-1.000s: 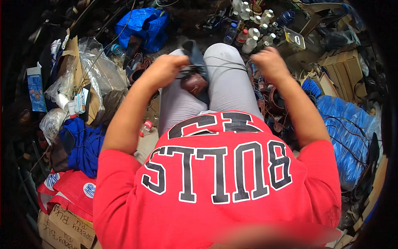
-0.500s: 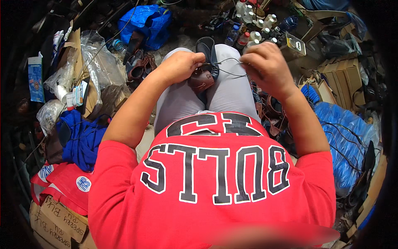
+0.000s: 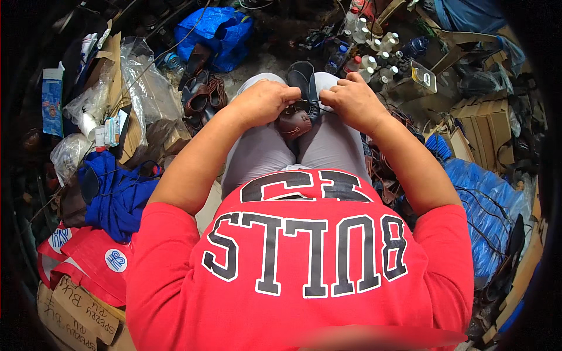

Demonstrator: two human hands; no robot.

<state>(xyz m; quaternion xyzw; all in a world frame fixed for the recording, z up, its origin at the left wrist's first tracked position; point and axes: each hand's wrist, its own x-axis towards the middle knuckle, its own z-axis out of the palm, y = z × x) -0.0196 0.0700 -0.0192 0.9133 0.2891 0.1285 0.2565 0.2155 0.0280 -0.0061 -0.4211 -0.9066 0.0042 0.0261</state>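
Observation:
A shoe (image 3: 294, 123) with brown leather and a dark sole is wedged between my grey-trousered knees, the sole (image 3: 301, 79) partly turned up. At its left edge my left hand (image 3: 266, 102) is closed in a pinch; what lies between the fingers is hidden. My right hand (image 3: 354, 104) is closed close to the shoe's right side, thumb and forefinger pinching a thin dark thread that barely shows there.
Several bottles (image 3: 369, 61) stand beyond my right knee. Brown shoes (image 3: 205, 93) and a blue bag (image 3: 216, 35) lie ahead to the left. Blue cloth (image 3: 120, 187) is piled on the left, while cardboard (image 3: 483, 128) and a blue plastic-wrapped bundle (image 3: 480, 205) are on the right.
My right hand has come left and in against the shoe, and the wide loop of dark thread between them no longer shows. My left hand stays by the shoe.

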